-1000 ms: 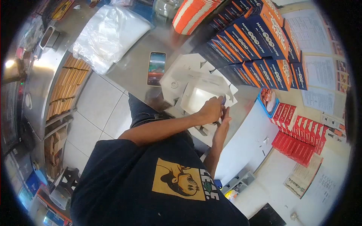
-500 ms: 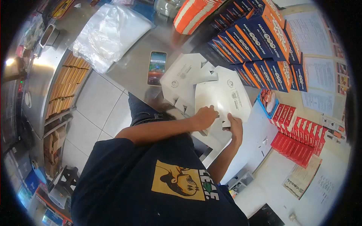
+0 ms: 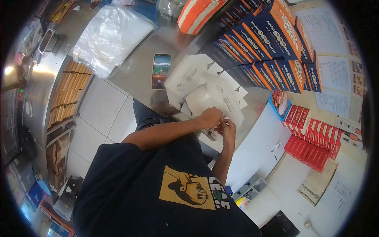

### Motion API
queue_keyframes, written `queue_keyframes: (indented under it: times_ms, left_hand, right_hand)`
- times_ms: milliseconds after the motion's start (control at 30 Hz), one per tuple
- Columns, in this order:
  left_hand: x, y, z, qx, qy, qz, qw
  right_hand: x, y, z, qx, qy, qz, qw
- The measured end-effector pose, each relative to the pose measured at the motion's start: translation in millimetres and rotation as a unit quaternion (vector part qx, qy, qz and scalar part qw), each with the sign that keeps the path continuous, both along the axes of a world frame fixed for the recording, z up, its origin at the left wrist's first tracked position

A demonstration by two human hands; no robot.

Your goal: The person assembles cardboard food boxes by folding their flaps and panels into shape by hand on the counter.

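Observation:
A white printed carton (image 3: 221, 94) stands partly folded on the steel counter, its panel raised on the right side. At its near corner, my left hand (image 3: 212, 117) is closed on the carton's edge. My right hand (image 3: 227, 129) pinches a flap of the same corner, just right of my left hand, and the two hands almost touch. My fingers hide the exact fold. Behind and left of it lies another white carton piece (image 3: 185, 77) with notched edges; whether the two are joined is unclear.
A phone (image 3: 161, 72) lies left of the cartons. Clear plastic bags (image 3: 114, 37) are at the upper left. Stacked blue and orange boxes (image 3: 268, 39) rise behind, beside an orange striped item (image 3: 197, 15). Red boxes (image 3: 312, 130) stand at right.
The carton's panels, spread wide half a second ago, are now drawn in and tilted. My right hand has moved left, close to my left hand. The view has shifted slightly.

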State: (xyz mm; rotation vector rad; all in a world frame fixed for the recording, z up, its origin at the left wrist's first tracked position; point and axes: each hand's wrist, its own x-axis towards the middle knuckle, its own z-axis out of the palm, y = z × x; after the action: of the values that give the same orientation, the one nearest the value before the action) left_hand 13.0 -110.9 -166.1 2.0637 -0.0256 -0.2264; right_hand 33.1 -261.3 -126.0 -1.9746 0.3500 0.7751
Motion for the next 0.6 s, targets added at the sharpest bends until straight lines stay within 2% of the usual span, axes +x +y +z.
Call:
queue_keyframes:
  times_ms: [100,133,200,233,267,300,333,400,433,467,500,533,600]
  left_hand:
    - [-2.1,22.1,22.9,0.014,0.036,0.009,0.999]
    - [-4.9,32.8,39.8,0.026,0.028,0.022,0.999]
    - [-10.2,54.8,76.4,0.040,0.026,0.034,0.998]
    - [-9.9,67.3,95.1,0.036,-0.010,0.060,0.997]
    - [-8.5,74.9,106.4,0.032,-0.048,0.085,0.995]
    - [-5.2,78.6,110.7,0.032,-0.048,0.081,0.995]
    - [-1.1,81.4,113.7,0.013,-0.096,0.101,0.990]
    - [3.7,80.3,115.4,-0.007,-0.146,0.119,0.982]
    - [6.8,78.3,115.7,0.004,-0.179,0.115,0.977]
    - [10.1,77.3,116.0,0.015,-0.212,0.112,0.971]
    - [13.1,78.7,119.1,0.016,-0.216,0.112,0.970]
    - [15.5,80.9,124.1,0.029,-0.261,0.127,0.956]
    - [21.7,89.1,132.4,0.044,-0.306,0.151,0.939]
  right_hand:
    - [-3.9,-3.7,17.3,-0.063,0.022,0.065,0.996]
    - [0.4,-7.4,33.0,-0.100,0.069,0.100,0.987]
    - [7.7,-14.9,62.9,-0.128,0.020,0.148,0.980]
    - [12.2,-11.7,83.8,-0.108,-0.086,0.133,0.982]
    - [19.6,-11.3,93.6,-0.039,-0.183,0.076,0.979]
    - [31.3,-4.8,103.9,-0.127,-0.300,0.059,0.943]
    - [39.1,15.1,127.9,-0.146,-0.426,0.102,0.887]
    - [67.6,44.0,150.0,-0.109,-0.494,0.196,0.840]
    - [81.3,49.0,145.6,-0.109,-0.497,0.195,0.839]
    - [96.1,50.5,138.4,-0.087,-0.369,0.277,0.883]
    - [107.5,51.7,130.4,-0.064,-0.233,0.353,0.904]
    - [115.3,52.0,116.4,-0.064,-0.235,0.355,0.903]
    - [123.6,60.0,95.7,-0.149,-0.161,0.508,0.833]
